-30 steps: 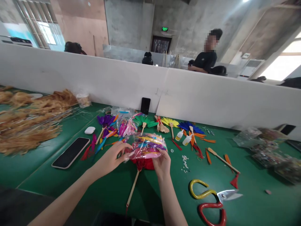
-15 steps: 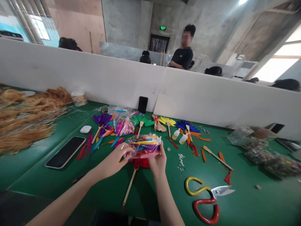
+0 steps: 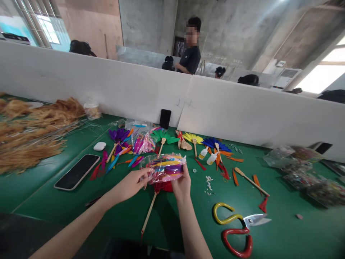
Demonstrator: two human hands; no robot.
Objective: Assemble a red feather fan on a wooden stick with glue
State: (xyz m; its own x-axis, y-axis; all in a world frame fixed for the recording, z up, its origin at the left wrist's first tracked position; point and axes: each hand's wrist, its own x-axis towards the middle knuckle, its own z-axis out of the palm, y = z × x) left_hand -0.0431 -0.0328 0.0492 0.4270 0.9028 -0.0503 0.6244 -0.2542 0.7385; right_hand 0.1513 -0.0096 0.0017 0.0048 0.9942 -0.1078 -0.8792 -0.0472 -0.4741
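A clear plastic bag of colourful feathers is held up between both hands above the green table. My right hand grips its right end, thumb at the side. At the bag's left end, the fingers of my left hand are closed on the crinkled plastic. Below the bag, partly hidden by it, lies a red fan with a thin wooden handle pointing toward me. Behind the bag are a green feather fan and a bag of pink feathers.
Scissors with yellow and red handles lie at the right, near white beads and glue bottles. A phone and dried grass are at the left. A white partition runs behind; a person stands beyond it.
My left hand has shifted slightly on the bag's left end; both hands still hold the bag. Beyond the partition, the standing person has moved left. The view has shifted slightly.
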